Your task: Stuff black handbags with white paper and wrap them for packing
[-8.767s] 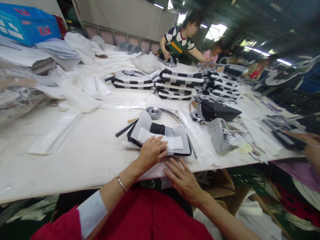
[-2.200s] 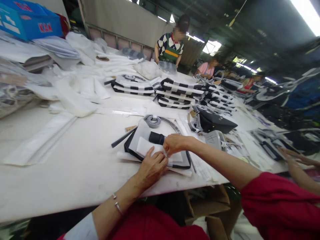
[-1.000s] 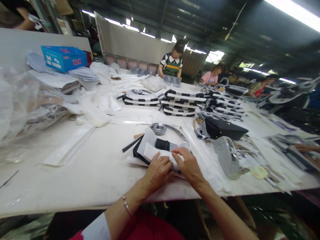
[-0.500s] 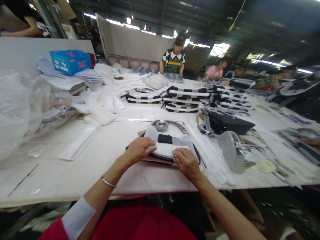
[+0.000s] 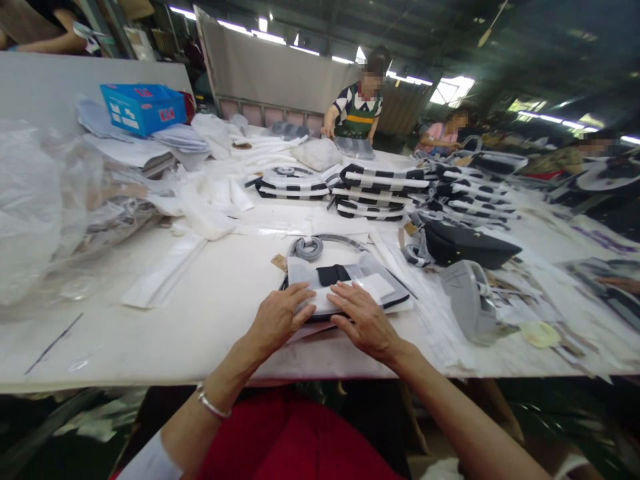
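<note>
A handbag (image 5: 395, 288) lies flat in front of me, covered partly by pale wrapping, with a dark patch (image 5: 334, 275) at its middle. A wrapped strap coil (image 5: 307, 248) rests at its far side beside a brown tag (image 5: 279, 262). Across the bag's near part runs a white foam strip (image 5: 323, 301). My left hand (image 5: 283, 313) lies on the strip's left end, fingers stretched out. Spread fingers of my right hand (image 5: 365, 320) rest on the strip and wrapping to the right. Both palms hide part of the bag's near edge.
Stacked wrapped bags (image 5: 380, 193) stand beyond, with a black bag (image 5: 465, 243) at the right. Clear plastic (image 5: 30, 220) and a blue box (image 5: 143, 108) are at the left. A co-worker (image 5: 357, 110) stands across the white table (image 5: 200, 347); other people sit farther right.
My right hand has moved left, closer to my left hand, and its fingers have flattened over the strip. The bag has turned slightly. The co-worker across the table has shifted an arm.
</note>
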Demonstrator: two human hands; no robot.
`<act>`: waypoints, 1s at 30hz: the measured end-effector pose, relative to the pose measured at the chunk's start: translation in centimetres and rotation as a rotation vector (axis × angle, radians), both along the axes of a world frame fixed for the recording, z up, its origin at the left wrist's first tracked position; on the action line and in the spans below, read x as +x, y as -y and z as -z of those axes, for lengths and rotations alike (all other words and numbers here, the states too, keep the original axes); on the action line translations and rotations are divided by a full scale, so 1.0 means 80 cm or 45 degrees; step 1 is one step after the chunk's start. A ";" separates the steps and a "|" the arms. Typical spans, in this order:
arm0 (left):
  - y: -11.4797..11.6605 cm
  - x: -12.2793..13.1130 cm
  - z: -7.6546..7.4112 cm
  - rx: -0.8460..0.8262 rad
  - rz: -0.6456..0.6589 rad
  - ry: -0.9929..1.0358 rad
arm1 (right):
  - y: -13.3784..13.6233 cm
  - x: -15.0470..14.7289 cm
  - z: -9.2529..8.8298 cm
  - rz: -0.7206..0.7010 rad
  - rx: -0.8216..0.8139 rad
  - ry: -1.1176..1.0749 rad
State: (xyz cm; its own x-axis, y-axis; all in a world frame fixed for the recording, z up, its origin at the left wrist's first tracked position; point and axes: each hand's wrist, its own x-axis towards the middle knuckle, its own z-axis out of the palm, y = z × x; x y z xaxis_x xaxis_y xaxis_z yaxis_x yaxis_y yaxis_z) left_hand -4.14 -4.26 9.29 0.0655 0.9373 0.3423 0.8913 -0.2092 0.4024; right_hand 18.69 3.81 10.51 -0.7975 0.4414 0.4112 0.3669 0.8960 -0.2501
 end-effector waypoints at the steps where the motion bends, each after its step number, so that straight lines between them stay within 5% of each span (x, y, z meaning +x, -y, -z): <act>1: 0.001 0.002 0.001 0.040 -0.022 -0.023 | 0.006 -0.005 0.006 0.015 -0.051 0.004; 8: 0.025 0.020 0.007 0.349 -0.083 0.022 | 0.010 -0.005 0.021 0.082 -0.295 -0.037; 17: 0.033 0.025 -0.001 0.265 -0.044 0.180 | 0.019 -0.018 0.015 0.207 -0.407 -0.033; 23: 0.035 0.016 -0.009 0.275 0.019 0.110 | 0.032 -0.037 0.024 0.349 -0.275 -0.025; 30: 0.042 0.013 0.012 0.171 0.052 -0.115 | 0.041 -0.034 0.034 0.261 -0.100 -0.016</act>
